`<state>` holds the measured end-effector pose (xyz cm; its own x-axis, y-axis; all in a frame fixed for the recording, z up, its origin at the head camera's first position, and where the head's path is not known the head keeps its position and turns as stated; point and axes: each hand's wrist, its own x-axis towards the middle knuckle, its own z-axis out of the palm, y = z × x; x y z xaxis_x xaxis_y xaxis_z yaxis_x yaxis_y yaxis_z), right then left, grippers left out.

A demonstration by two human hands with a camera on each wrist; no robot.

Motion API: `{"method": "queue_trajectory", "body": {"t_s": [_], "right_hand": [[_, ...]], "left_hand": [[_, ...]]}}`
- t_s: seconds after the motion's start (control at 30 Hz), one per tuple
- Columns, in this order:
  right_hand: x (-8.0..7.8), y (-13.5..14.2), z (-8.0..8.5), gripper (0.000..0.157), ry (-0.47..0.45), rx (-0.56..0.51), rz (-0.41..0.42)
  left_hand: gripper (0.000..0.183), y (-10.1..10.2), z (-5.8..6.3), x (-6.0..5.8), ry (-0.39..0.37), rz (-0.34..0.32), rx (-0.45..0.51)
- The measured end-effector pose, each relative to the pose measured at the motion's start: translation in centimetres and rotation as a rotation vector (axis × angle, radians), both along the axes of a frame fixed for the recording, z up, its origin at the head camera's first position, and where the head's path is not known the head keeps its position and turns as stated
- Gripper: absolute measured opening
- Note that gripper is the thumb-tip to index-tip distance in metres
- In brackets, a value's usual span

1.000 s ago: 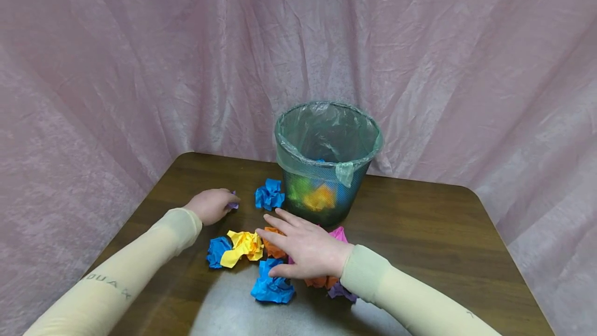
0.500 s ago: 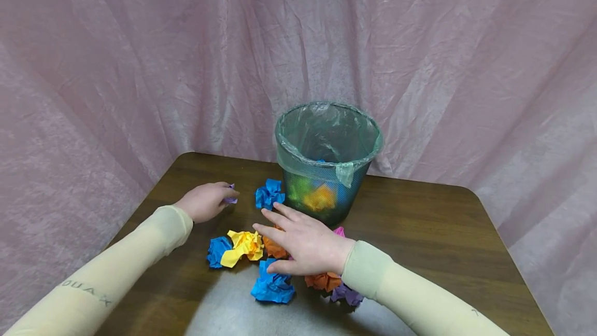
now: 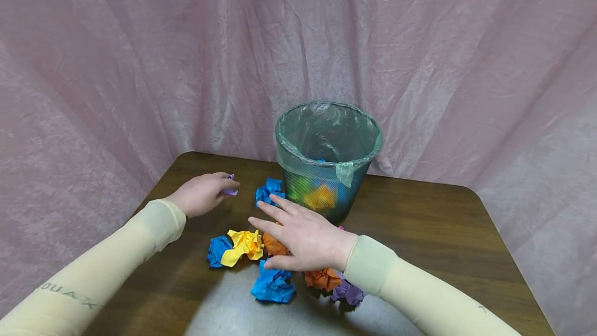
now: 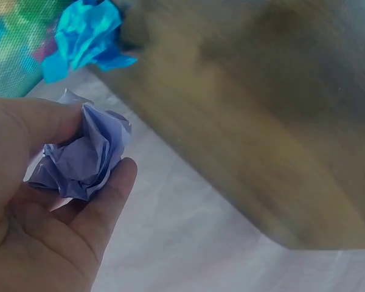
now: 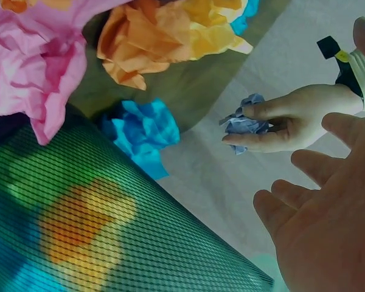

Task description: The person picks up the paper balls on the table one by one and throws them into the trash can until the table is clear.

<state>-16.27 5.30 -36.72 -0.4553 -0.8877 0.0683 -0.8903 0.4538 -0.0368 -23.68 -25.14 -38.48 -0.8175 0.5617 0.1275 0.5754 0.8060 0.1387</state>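
Note:
My left hand (image 3: 199, 194) pinches a crumpled purple paper ball (image 4: 88, 149) between thumb and fingers, above the left part of the table. My right hand (image 3: 308, 236) is spread with its fingers extended, palm down over a group of crumpled paper balls. Under and around it lie a blue paper ball (image 3: 273, 285), an orange paper ball (image 3: 323, 279), a purple paper ball (image 3: 347, 292) and another orange one, partly covered by the fingers. A pink paper ball (image 5: 36, 64) shows in the right wrist view. Just past the right fingertips sits a blue paper ball (image 5: 143, 132).
A mesh wastebasket (image 3: 322, 170) lined with a translucent green bag stands behind the right hand, with colored paper balls inside. A yellow paper ball (image 3: 244, 247) and a blue paper ball (image 3: 218, 251) lie at the left of the group. A pink curtain (image 3: 298, 40) hangs behind the wooden table (image 3: 429, 222).
My left hand has lifted the purple paper ball and drawn it back and leftward, away from the table's near side. My right hand has shifted slightly up and left, fingers still spread.

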Motion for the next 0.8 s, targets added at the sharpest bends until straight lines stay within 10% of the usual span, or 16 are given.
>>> {"method": "queue_trajectory", "body": {"t_s": [0.8], "right_hand": [[0.7,-0.1,4.7,0.086,0.109,-0.016,0.017]], "left_hand": [[0.034,0.1,4.7,0.3,0.048,-0.015,0.021]]}}
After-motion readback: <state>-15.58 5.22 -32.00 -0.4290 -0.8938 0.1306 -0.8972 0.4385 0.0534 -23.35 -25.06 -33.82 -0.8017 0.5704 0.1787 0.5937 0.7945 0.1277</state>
